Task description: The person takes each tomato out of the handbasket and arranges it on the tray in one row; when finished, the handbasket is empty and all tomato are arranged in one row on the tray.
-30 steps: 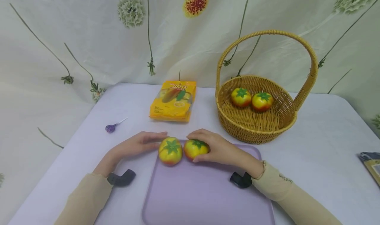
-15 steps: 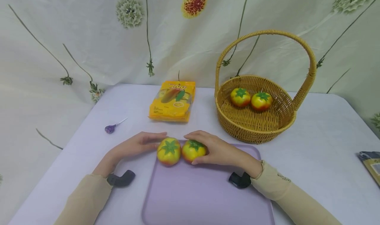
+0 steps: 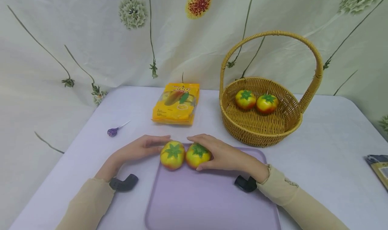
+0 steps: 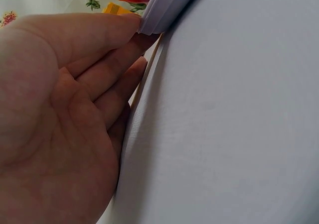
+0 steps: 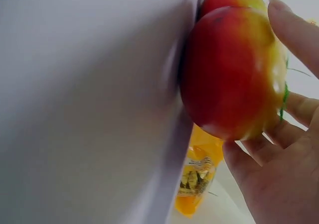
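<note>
1. While a pale flower-printed cloth [image 3: 106,38] hangs beyond the tray, a white-covered table [image 3: 327,149] spreads to its left, right and far side.
2. Tray [image 3: 212,203]: lilac, low-rimmed, near edge cut off in the head view.
3. Woven basket [image 3: 254,139]: upright, tall arched handle, just beyond the tray's far right corner.
4. Beige sleeves: left sleeve [image 3: 88,199] left of the tray; right sleeve [image 3: 282,186] across its right edge.
5. Yellow bag [image 3: 174,105], mango printed on it: lying beyond the tray's far edge.
6. Left hand [image 3: 140,149]: at the tray's far left corner. Fingers extended, loosely bent, thumb apart from them; left wrist view shows the thumb tip at the rim, other fingertips passing behind it. Cannot tell whether the thumb touches fruit.
7. Right hand [image 3: 222,154]: above the tray's far part, thumb and fingers spread and curved round the right fruit [image 3: 195,159], holding it.
8. Left fruit [image 3: 172,160]: yellow-red, green leafy top like its neighbour. Both sit at the tray's far left, just beside each other; contact uncertain. Two similar fruits [image 3: 245,99] lie inside the basket.
9. Lollipop [image 3: 112,132]: purple head, white stick, left of the tray, beyond its far corner.
</note>
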`<state>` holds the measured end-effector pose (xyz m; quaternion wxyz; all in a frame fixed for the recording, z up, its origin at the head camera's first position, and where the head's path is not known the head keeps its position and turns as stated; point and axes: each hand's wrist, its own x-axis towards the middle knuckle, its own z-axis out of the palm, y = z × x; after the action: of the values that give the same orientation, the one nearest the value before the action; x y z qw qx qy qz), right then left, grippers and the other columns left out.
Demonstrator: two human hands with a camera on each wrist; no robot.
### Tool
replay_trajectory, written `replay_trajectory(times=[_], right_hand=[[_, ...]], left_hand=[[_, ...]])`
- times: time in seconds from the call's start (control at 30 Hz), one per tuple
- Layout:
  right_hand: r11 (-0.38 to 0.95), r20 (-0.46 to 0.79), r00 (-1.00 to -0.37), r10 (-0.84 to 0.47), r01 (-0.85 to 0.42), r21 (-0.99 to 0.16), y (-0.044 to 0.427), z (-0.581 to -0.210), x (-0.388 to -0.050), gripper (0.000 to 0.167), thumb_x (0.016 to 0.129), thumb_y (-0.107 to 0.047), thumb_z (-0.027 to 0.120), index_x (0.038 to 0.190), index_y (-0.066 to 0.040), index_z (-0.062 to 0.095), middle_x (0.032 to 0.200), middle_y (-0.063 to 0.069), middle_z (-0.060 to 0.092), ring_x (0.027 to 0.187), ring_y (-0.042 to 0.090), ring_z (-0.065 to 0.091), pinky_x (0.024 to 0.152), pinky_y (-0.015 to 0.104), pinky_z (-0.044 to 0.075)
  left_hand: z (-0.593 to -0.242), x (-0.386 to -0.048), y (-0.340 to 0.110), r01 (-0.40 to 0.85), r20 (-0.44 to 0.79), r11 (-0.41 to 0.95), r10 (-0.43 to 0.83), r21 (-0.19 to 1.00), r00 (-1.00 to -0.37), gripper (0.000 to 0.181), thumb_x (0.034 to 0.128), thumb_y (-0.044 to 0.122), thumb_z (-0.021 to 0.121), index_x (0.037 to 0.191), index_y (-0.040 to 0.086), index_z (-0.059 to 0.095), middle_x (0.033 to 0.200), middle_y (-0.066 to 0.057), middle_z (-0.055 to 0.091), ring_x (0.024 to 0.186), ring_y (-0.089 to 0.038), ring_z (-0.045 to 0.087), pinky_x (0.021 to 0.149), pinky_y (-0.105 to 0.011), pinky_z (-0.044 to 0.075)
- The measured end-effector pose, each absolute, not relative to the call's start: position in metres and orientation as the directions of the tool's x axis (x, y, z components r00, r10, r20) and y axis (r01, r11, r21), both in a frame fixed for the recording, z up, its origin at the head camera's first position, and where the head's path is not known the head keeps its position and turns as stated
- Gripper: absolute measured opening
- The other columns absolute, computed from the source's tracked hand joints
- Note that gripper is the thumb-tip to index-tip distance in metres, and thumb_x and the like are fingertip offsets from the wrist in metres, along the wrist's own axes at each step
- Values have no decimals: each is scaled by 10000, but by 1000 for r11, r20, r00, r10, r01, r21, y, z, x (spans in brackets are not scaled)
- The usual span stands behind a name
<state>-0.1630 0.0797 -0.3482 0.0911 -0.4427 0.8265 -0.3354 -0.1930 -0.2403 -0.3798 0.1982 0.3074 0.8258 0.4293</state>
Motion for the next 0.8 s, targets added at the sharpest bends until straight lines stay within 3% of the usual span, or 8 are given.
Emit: replay_trajectory(times=[0.33, 0.63, 0.8], right_hand=[[407, 196, -608, -770, -703, -583, 96, -318, -168, 764, 822, -313, 730, 1451, -147, 328, 1438, 18, 366, 1309, 147, 310, 1062, 347, 275], [494, 291, -671, -682, -716, -492, 133, -266, -192, 741, 830, -252, 729, 1443, -98, 341, 1426, 66, 379, 1286, 215, 349, 1037, 414, 318], [527, 284, -736, -615, -651, -546, 159, -248, -216, 715, 842, -231, 714, 1439, -88, 348, 1429, 59, 380, 1293, 212, 349, 1039, 422, 311]], left_hand=[[-378, -193, -240, 342, -55, 436, 679, 832, -732, 379, 937, 132, 570, 1313, 176, 562, 1407, -41, 437, 1317, -191, 332, 1077, -454, 222], [-379, -192, -241, 352, -53, 450, 673, 821, -737, 378, 938, 155, 572, 1316, 177, 559, 1408, -40, 436, 1313, -202, 338, 1075, -458, 225], [-381, -193, -241, 372, -42, 458, 673, 807, -738, 381, 938, 167, 576, 1318, 163, 556, 1402, -37, 444, 1306, -203, 348, 1076, -447, 224]])
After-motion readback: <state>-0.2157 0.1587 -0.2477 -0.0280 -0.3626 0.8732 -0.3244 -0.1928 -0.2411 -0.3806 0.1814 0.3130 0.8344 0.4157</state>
